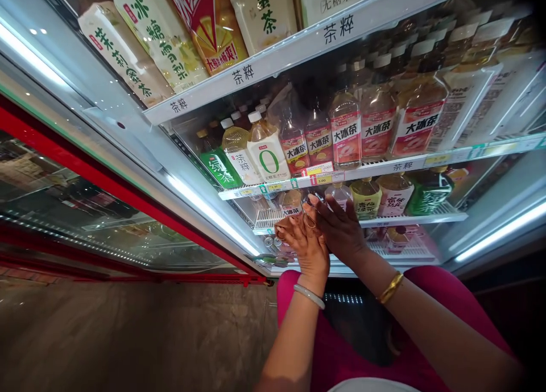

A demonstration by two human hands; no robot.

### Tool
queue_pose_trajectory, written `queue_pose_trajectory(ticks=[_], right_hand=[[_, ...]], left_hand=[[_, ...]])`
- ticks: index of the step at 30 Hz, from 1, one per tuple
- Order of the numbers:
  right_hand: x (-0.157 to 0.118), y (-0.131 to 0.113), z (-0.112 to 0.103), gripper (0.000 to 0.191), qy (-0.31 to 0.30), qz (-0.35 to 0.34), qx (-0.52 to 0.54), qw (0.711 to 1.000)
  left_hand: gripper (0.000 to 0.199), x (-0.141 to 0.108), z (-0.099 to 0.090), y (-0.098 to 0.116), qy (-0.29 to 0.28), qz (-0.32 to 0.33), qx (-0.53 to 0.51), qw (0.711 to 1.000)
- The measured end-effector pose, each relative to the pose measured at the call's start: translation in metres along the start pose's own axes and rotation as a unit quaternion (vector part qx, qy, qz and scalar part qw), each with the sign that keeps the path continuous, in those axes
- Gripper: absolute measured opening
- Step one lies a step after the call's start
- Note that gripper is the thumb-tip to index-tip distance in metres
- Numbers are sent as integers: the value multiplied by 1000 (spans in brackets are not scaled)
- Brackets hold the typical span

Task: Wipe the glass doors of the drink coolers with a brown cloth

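Observation:
An amber drink bottle (285, 226), mostly covered by fingers, is between my hands in front of the low shelf. My left hand (309, 248) has its fingers curved over the near side of it. My right hand (342, 230) lies close against the left, its fingers reaching over the bottle's far side; much of its grip is hidden. Just behind stands an iced tea bottle (292, 210) with a pale label. To the right of my right hand are a yellow-green bottle (365, 199) and a pink-labelled bottle (395, 197).
Above, a cooler shelf (375, 170) holds rows of tea bottles, with large cartons and bottles higher up. A green-labelled bottle (430, 194) stands low at the right. The red-framed glass door (140, 201) is at the left, above the floor (140, 329).

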State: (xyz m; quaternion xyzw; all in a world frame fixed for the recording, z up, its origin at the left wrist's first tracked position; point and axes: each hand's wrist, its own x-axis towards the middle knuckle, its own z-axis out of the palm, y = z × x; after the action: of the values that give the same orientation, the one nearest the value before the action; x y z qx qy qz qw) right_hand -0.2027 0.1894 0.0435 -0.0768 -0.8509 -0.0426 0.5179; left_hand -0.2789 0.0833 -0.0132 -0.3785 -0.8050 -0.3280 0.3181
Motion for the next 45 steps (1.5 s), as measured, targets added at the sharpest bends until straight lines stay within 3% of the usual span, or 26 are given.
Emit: queue_pose_trajectory(ticks=[3, 7, 10, 14, 17, 21, 23, 28, 31, 34, 36, 38, 42, 45], right_hand=[[-3, 9, -7, 69, -9, -20, -4, 1000], [-5, 13, -14, 77, -5, -11, -26, 1000], [-7, 13, -15, 74, 1, 0, -31, 1000], [-16, 22, -23, 70, -6, 22, -51, 998], [-25, 34, -29, 72, 4, 33, -79, 996], [-29, 42, -29, 74, 12, 29, -84, 996], [-29, 42, -28, 74, 15, 30, -70, 997], [-31, 40, -29, 72, -3, 44, -29, 999], [-33, 44, -34, 75, -18, 47, -35, 998], [-35, 49, -38, 78, -24, 47, -39, 998], [-37, 51, -38, 78, -27, 46, -36, 998], [-39, 51, -38, 73, -29, 46, -28, 998], [-40, 52, -36, 58, -32, 40, -26, 998], [-38, 51, -36, 59, -23, 33, -45, 998]], left_hand=[[76, 22, -16, -7, 22, 39, -14, 999], [79, 58, -38, -6, 95, -33, -20, 995], [82, 45, -31, 10, 66, -25, -17, 997], [90, 20, -18, 19, 14, 95, -10, 995], [90, 39, -29, 16, 36, 115, -21, 993], [87, 71, -44, 22, 77, 65, -23, 995], [86, 64, -35, 28, 74, 71, -12, 995], [80, 19, -2, 31, 53, 181, -6, 982], [87, 32, -12, 28, 64, 160, -18, 985], [89, 60, -32, 34, 74, 87, -29, 993], [87, 64, -34, 43, 72, 52, -32, 996], [86, 52, -24, 52, 65, 72, -35, 995], [88, 22, -3, 54, 35, 174, -43, 983], [87, 38, -16, 47, 54, 136, -51, 988]])
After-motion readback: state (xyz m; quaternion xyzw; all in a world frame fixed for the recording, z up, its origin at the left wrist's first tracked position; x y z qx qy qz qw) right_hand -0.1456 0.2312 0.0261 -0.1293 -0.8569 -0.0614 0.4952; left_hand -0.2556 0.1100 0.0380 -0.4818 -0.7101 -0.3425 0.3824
